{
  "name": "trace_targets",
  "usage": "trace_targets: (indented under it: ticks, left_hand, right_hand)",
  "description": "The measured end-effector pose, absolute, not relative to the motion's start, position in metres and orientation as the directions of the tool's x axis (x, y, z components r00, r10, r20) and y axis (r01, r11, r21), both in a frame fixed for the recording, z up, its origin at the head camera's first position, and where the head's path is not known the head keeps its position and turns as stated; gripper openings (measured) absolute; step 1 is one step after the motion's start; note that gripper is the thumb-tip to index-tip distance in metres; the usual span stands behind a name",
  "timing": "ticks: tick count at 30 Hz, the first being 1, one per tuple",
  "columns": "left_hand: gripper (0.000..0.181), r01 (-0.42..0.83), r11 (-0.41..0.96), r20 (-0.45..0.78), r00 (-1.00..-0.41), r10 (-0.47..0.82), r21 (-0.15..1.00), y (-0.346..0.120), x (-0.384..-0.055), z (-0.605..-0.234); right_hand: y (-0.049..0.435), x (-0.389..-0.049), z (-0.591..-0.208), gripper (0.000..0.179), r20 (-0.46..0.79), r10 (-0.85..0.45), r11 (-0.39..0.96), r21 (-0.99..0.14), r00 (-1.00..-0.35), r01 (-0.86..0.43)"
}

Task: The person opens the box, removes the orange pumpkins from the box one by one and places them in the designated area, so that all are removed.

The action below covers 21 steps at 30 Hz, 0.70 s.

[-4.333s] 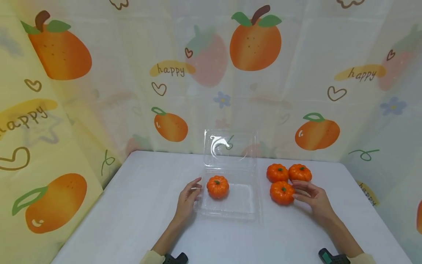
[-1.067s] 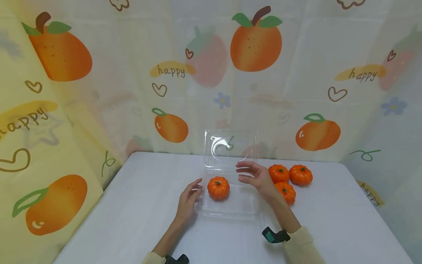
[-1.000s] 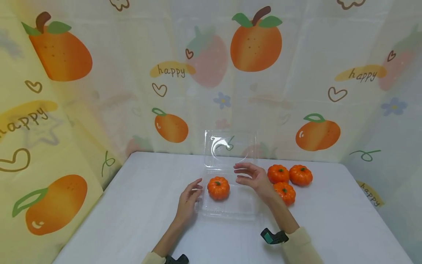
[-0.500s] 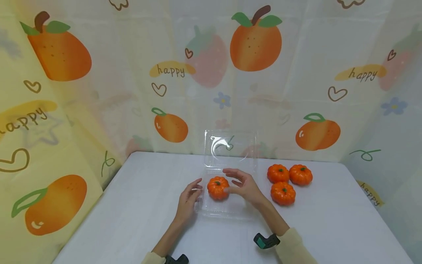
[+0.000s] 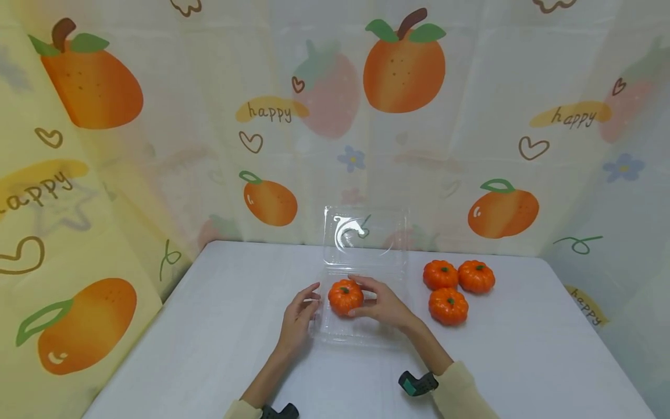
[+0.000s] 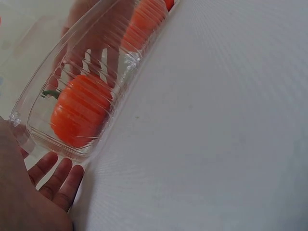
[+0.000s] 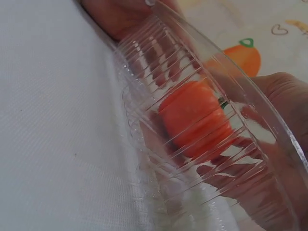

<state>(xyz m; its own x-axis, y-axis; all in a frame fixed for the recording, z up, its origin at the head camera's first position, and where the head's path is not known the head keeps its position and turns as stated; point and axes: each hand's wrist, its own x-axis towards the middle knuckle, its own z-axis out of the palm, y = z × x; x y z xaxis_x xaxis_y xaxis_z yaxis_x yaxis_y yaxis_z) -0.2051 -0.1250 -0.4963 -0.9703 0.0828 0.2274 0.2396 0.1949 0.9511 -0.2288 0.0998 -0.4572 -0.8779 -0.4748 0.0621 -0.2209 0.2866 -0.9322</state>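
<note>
In the head view a small orange pumpkin (image 5: 345, 297) with a green stem sits in the left part of a clear plastic clamshell box (image 5: 366, 334), whose lid (image 5: 366, 235) stands raised at the back. My right hand (image 5: 384, 304) reaches into the box and holds this pumpkin from its right side, fingers behind, thumb in front. Beside the box's left wall rests my left hand (image 5: 297, 320), fingers relaxed. Through the ribbed wall, the left wrist view shows the pumpkin (image 6: 82, 110) near my left fingers (image 6: 62, 180). The right wrist view shows it (image 7: 195, 120) between my right fingers and thumb.
To the right of the box, three more orange pumpkins (image 5: 448, 306) lie grouped on the white table (image 5: 220, 326). A fruit-printed cloth (image 5: 324, 163) hangs behind the table and along its sides.
My right hand has moved left from the grouped pumpkins, over the box, then down onto the pumpkin inside it. The left hand and the pumpkins stay in place.
</note>
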Motion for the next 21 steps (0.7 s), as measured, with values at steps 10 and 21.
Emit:
trace_targets:
  ticks: [10,21]
  left_hand:
    - [0.038,0.245,0.178,0.234,-0.969,0.08,0.953,-0.126,-0.205,-0.497]
    - [0.038,0.243,0.169,0.229,-0.968,0.098,0.955,-0.126,-0.206,-0.498]
  right_hand:
    - [0.098,-0.238,-0.484,0.052,0.093,-0.473,0.347,-0.894,-0.876,-0.283]
    - [0.099,-0.238,-0.492,0.065,0.057,-0.473,0.472,-0.826,-0.879,-0.308]
